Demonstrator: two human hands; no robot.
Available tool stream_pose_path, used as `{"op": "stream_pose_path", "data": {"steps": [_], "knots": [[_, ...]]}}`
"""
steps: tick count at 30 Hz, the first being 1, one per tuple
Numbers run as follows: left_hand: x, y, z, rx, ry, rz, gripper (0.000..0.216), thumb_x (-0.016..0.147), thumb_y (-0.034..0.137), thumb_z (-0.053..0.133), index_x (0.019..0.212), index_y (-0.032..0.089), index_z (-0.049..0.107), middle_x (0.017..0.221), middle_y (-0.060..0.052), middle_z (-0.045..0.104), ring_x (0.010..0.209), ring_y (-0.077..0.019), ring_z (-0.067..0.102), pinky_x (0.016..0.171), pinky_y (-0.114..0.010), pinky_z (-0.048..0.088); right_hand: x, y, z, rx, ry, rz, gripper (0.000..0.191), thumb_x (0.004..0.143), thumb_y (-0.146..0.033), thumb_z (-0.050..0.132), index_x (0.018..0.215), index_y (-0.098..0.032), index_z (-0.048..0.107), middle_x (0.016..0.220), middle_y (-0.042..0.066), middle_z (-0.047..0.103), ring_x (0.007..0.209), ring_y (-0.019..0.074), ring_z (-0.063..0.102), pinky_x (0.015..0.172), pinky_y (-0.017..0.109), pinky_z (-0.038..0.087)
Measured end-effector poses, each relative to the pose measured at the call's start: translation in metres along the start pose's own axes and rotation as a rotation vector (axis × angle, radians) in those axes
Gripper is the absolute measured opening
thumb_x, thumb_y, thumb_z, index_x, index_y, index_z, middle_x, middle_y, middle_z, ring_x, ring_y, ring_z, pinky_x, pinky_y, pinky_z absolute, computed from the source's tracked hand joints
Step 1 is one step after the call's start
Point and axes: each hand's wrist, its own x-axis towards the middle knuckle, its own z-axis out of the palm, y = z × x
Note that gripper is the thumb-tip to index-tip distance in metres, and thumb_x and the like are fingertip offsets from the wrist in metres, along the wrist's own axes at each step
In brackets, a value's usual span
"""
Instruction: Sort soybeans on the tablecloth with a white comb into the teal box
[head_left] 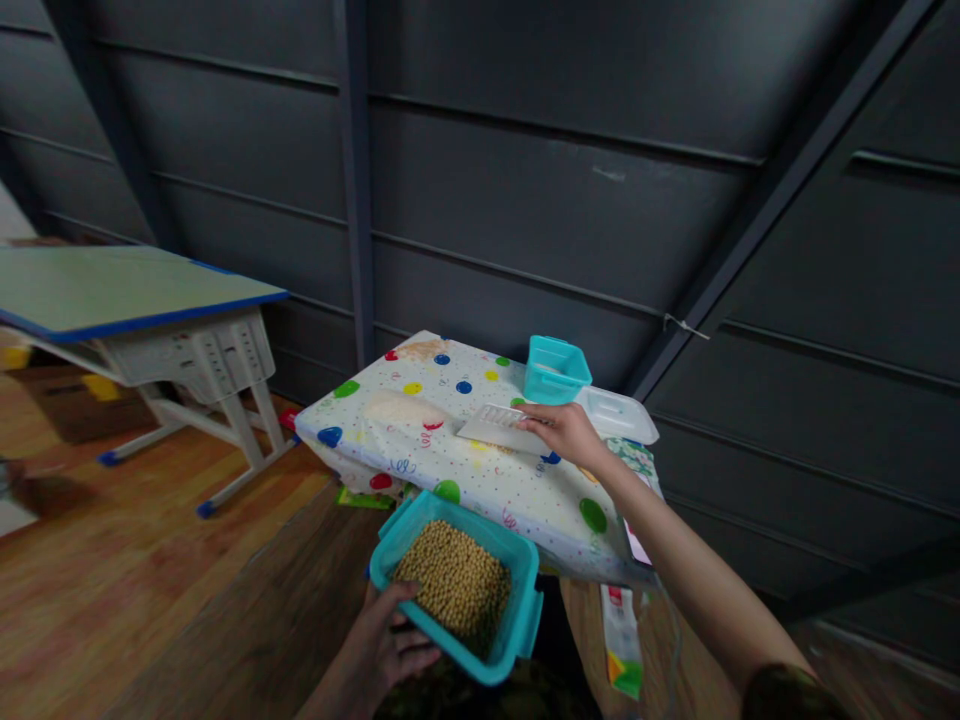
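Note:
Below the table's front edge, a teal plastic container [526,575] of tan soybeans [457,575] is tilted slightly. My left hand [386,640] grips its near left side, the thumb over the rim. My right hand [562,432] reaches over the table and holds a flat white plastic piece with rows of slots [499,425], low over the cloth. A few yellowish beans show by its lower edge, partly hidden. To its left lies a low whitish pile [401,408], perhaps rice; its grains are too small to make out.
The table has a white cloth with coloured balloon prints [390,440]. At its back right stand a second teal container [555,372] and a clear lid [619,415]. Brownish grains [421,349] lie at the back left. A desk [135,290] stands left; a packet [621,640] lies below.

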Motion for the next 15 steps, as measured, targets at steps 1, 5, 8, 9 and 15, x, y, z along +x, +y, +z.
{"op": "stream_pose_path", "data": {"steps": [1,5,8,9,15], "knots": [[-0.0011,0.0005,0.0010,0.006,0.001,-0.002,0.056,0.090,0.036,0.069,0.137,0.019,0.045,0.082,-0.006,0.073,0.072,-0.0310,0.079,0.073,-0.043,0.065,0.0007,-0.0008,-0.0011,0.008,-0.002,-0.003,0.031,0.100,-0.032,0.068,0.127,-0.029,0.083,0.125,0.006,0.080,0.108,0.0292,0.081,0.093,0.039,0.065],[-0.0033,0.0021,0.0033,0.016,0.006,-0.013,0.058,0.091,0.034,0.068,0.141,0.020,0.042,0.083,-0.006,0.074,0.070,-0.0290,0.078,0.071,-0.041,0.064,0.0052,-0.0029,-0.0029,-0.053,-0.001,0.024,0.032,0.101,-0.032,0.067,0.129,-0.028,0.083,0.126,0.007,0.080,0.103,0.0292,0.082,0.090,0.037,0.065],[-0.0014,0.0019,0.0020,0.013,0.006,-0.015,0.060,0.090,0.035,0.068,0.142,0.019,0.042,0.083,-0.007,0.072,0.072,-0.0307,0.078,0.075,-0.043,0.064,0.0077,-0.0033,-0.0015,-0.095,-0.026,0.036,0.032,0.100,-0.031,0.067,0.127,-0.028,0.083,0.123,0.008,0.080,0.100,0.0301,0.083,0.089,0.038,0.065],[-0.0003,0.0017,0.0012,0.011,0.003,-0.021,0.061,0.090,0.035,0.068,0.142,0.019,0.042,0.085,-0.008,0.072,0.073,-0.0314,0.078,0.076,-0.045,0.064,0.0080,-0.0037,-0.0011,-0.091,-0.038,0.034,0.032,0.100,-0.030,0.068,0.127,-0.028,0.083,0.123,0.008,0.080,0.102,0.0303,0.082,0.089,0.039,0.065],[0.0014,-0.0002,0.0007,0.026,0.006,-0.028,0.061,0.089,0.036,0.069,0.141,0.021,0.042,0.089,-0.008,0.072,0.076,-0.0321,0.079,0.082,-0.048,0.063,0.0066,-0.0096,-0.0069,0.042,-0.086,0.021,0.031,0.100,-0.029,0.068,0.126,-0.028,0.083,0.126,0.006,0.080,0.110,0.0294,0.081,0.098,0.042,0.064]]}}
